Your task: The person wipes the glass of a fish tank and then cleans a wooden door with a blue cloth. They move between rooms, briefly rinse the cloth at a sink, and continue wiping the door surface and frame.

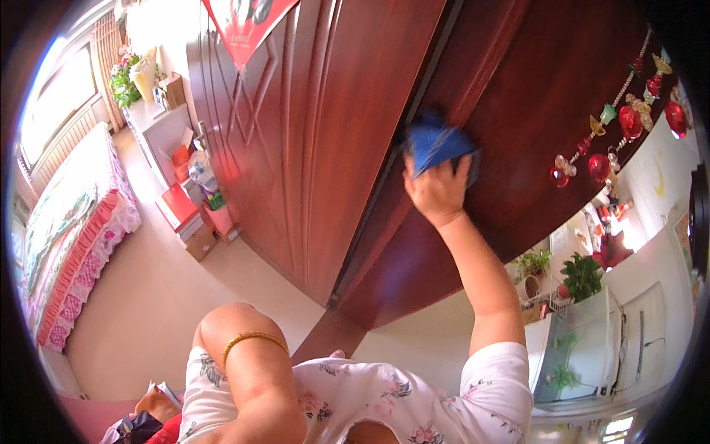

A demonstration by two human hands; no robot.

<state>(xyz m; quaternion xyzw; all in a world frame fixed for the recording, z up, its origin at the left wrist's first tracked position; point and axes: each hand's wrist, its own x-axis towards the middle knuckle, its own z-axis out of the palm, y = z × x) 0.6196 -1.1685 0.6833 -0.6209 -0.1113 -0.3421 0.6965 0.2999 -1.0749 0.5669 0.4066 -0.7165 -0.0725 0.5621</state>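
Note:
My right hand [441,188] grips a folded blue cloth [444,147], blurred at its edges. It presses the cloth against a dark red-brown wooden door [516,144], just right of the dark strip [383,172] between this panel and the carved one. My left arm is bent low in the view, with a gold bracelet [255,337] at its wrist. Around the bracelet, my left hand [241,319] is near my bent leg; its fingers cannot be made out. A carved wooden panel [310,139] stands to the left.
A red hanging with writing [249,28] is on the carved panel. Strings of red beads [630,122] hang at right. To the left are a bed [83,238], red box [176,206] and white cabinet [161,125]. A glass tank [577,344] and potted plant [582,277] stand right.

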